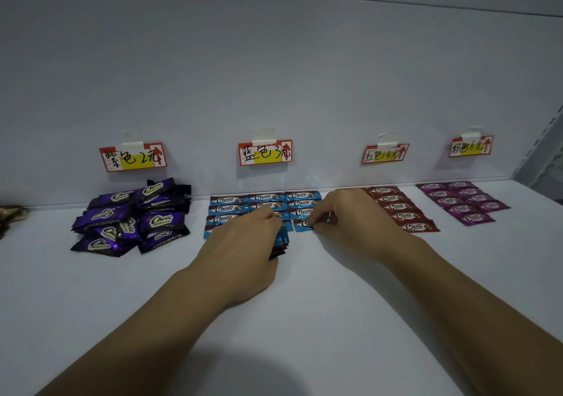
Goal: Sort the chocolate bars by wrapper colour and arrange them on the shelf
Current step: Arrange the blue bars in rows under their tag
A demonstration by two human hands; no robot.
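Both my hands are on the white shelf [304, 304], at the blue group. My left hand [240, 240] is curled round a small stack of bars [281, 242]; blue and red edges show past my fingers, count unclear. My right hand [347, 213] pinches the right end of one blue bar [303, 225] between thumb and fingertips, narrow grip. The bar lies flat at the front of the right column of the blue bars [228, 205], which sit in rows under the blue tag [265, 152].

Purple bars [131, 216] sit in a loose heap at left, under the purple tag [133, 156]. Red bars [399, 210] form one neat column just right of my right hand, under the red tag [385, 153]. Pink bars [463, 203] lie in two columns far right, under the pink tag [470, 146]. A brown wrapper [10, 213], possibly another bar, sits at the left edge.
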